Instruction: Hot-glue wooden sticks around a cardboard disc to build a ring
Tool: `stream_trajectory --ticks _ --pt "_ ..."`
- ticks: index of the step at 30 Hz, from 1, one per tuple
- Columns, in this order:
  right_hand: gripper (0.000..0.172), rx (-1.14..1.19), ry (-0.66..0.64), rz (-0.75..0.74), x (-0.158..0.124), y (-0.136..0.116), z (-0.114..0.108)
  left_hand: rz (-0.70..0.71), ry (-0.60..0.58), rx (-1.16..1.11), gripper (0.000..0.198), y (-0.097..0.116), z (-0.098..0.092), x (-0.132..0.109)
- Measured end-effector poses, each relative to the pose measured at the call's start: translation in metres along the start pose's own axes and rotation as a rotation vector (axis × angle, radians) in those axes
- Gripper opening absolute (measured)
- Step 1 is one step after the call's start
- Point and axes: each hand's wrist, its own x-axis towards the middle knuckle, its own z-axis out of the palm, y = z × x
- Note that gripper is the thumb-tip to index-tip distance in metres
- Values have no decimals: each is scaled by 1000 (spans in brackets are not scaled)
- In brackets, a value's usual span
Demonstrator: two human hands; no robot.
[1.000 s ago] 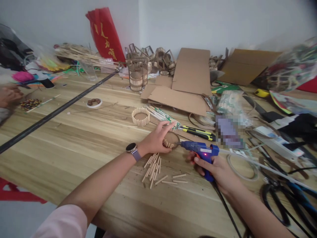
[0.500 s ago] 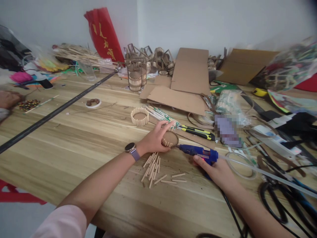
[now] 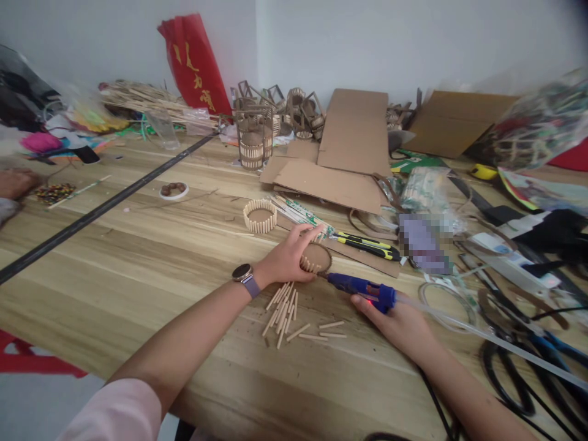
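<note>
My left hand (image 3: 290,254), with a watch on its wrist, grips the left side of a round brown base (image 3: 324,254) that has short wooden sticks standing along part of its rim. In my right hand (image 3: 397,321) is a blue glue gun (image 3: 361,286) with a small red light and a long clear glue stick in its back. Its nozzle points at the near edge of the base, close to the sticks. Loose short sticks (image 3: 282,312) lie on the table just below my left hand. Behind it stands a small round basket (image 3: 260,217) ringed with sticks.
A yellow-and-black utility knife (image 3: 365,245) lies beyond the base, near cardboard sheets (image 3: 328,184). Finished small baskets (image 3: 252,150) stand at the back. Black-handled scissors (image 3: 509,373) and cables are at the right. Another person's hand (image 3: 18,184) rests at far left.
My right hand has shifted the glue gun slightly left and down, its nozzle moving along the near rim of the base. My left hand holds still.
</note>
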Motion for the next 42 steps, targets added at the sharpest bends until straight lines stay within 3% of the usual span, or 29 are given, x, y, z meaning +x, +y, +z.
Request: stream_trajectory --ticks 42 --pt "39 -17 -6 0 1 1 5 0 -4 0 108 0 -1 1"
